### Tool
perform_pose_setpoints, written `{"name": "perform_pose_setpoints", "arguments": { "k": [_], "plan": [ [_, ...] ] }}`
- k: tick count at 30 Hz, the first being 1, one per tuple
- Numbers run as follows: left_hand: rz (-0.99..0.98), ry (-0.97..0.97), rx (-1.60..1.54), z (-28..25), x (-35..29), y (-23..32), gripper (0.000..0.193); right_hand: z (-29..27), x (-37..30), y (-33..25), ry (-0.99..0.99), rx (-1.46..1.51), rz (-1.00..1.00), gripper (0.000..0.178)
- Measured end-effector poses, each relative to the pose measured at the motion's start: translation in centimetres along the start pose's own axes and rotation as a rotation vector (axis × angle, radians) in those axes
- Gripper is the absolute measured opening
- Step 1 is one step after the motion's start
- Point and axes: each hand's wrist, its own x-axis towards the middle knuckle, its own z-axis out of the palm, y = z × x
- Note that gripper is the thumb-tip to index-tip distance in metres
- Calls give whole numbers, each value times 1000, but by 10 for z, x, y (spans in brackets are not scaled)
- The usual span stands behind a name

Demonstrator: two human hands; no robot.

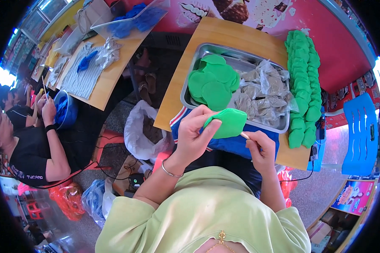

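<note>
My left hand [196,131] pinches a soft green rounded pouch [231,123] between thumb and fingers, above the near edge of the metal tray [191,69]. At the pouch's lower right edge is my right hand [261,148], its fingers closed together. A small pale tip shows at those fingers; whether it is a fingernail or a thin stick I cannot make out. Flat green discs [215,93] lie overlapping in the tray's left part. Several clear plastic bags of grey-brown filling [266,86] fill its right part.
Rows of puffy green pouches [300,71] line the table's [179,80] right side. Blue cloth [236,143] hangs at its near edge. A white-lined bin [140,131] stands left. Co-workers sit farther left by a blue bucket [65,110]. A blue chair [360,134] is at right.
</note>
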Motion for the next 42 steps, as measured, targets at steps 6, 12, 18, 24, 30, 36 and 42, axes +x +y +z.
{"name": "perform_pose_setpoints", "arguments": {
  "k": [6,12,18,24,30,36,42],
  "plan": [
    [44,-29,56,-1,0,0,11,1,-2,0,13,22,31,18],
    [102,-53,71,2,-1,-1,10,2,-5,4,28,134,57,16],
    [61,-45,54,2,-1,2,8,1,-9,4,16,190,159,22],
    [-41,-108,-171,-1,0,-12,11,2,-9,5,-1,403,252,15],
    [-66,-181,-236,-9,8,-3,13,-1,-2,-4,-10,30,70,16],
    [-12,-115,-75,-5,4,-9,18,5,-7,1,7,78,73,16],
    [-4,14,-218,1,2,-18,20,7,-11,-1,56,343,256,17]
  ]
}}
